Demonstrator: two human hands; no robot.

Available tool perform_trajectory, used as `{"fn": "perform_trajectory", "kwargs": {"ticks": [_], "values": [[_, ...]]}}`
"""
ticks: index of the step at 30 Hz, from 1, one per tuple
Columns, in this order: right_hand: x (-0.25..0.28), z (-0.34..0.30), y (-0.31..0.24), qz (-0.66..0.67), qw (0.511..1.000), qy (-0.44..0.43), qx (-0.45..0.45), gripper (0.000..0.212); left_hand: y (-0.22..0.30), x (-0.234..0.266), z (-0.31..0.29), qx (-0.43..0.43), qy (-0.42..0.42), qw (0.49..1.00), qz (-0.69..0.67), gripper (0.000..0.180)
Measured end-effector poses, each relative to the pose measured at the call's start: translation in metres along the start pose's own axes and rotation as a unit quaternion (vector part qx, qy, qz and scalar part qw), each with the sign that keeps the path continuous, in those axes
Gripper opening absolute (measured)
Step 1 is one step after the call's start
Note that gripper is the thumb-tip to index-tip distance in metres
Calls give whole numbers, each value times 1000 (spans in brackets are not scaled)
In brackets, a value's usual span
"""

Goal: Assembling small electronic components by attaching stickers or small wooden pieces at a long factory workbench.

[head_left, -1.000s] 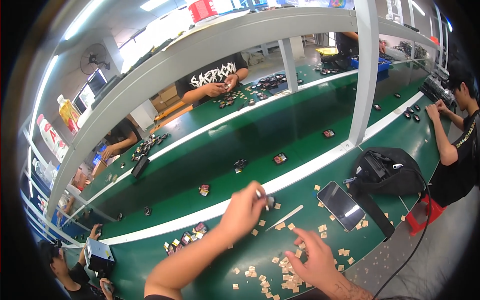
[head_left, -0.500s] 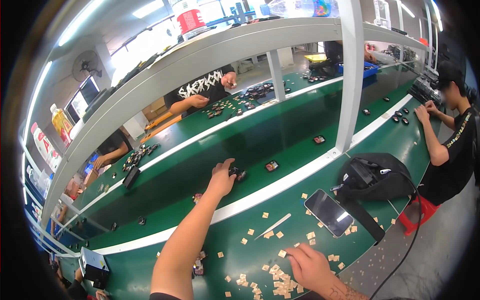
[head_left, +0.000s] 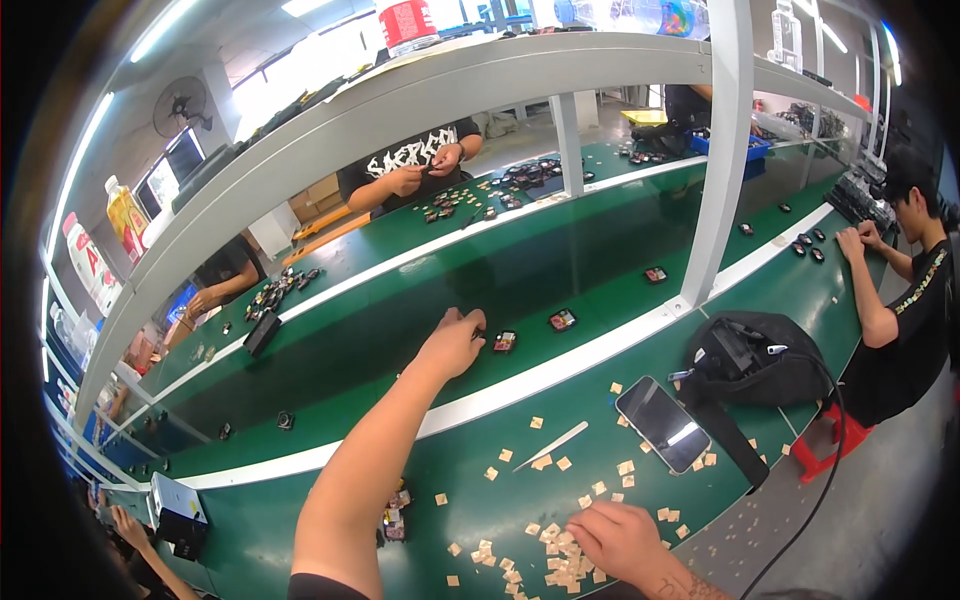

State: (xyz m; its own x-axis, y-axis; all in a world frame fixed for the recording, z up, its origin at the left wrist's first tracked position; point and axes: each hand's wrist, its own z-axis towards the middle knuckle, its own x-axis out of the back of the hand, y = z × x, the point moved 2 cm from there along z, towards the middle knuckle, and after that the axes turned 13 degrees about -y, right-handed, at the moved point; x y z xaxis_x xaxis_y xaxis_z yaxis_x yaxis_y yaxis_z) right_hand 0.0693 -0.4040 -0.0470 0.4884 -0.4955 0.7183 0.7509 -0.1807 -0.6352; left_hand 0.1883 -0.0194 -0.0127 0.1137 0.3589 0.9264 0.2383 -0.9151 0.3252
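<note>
My left hand [head_left: 455,343] reaches over the green conveyor belt with its fingers curled. A dark bit shows at the fingertips, but what it is stays hidden. Just right of these fingers, apart from them, a small black-framed electronic module [head_left: 505,342] lies on the belt. My right hand [head_left: 620,540] rests low at the edge of a pile of small tan square pieces [head_left: 568,568], fingers bent and drawn together. Anything between its fingertips is hidden. Beside my left forearm, partly covered by it, sit several more modules [head_left: 396,520] on the green worktop.
White tweezers [head_left: 550,446], a phone [head_left: 663,424] and a black bag [head_left: 755,355] with a cable lie on the worktop. More modules [head_left: 562,319] ride the belt. A white post [head_left: 722,150] and shelf beam cross above. Co-workers sit opposite and at right.
The module that was against my left fingers now lies apart on the belt. My right hand has lowered toward the pile; the tan square at its fingertips is no longer distinguishable. The view has shifted slightly.
</note>
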Motion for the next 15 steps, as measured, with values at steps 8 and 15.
{"fn": "perform_trajectory", "kwargs": {"ticks": [8,15], "values": [[3,5,-3,4,999,49,-12,22,40,-24,-101,-167,7,942,-290,28],[1,9,-6,18,999,24,-22,30,81,-95,-218,-205,-79,779,-588,25]]}}
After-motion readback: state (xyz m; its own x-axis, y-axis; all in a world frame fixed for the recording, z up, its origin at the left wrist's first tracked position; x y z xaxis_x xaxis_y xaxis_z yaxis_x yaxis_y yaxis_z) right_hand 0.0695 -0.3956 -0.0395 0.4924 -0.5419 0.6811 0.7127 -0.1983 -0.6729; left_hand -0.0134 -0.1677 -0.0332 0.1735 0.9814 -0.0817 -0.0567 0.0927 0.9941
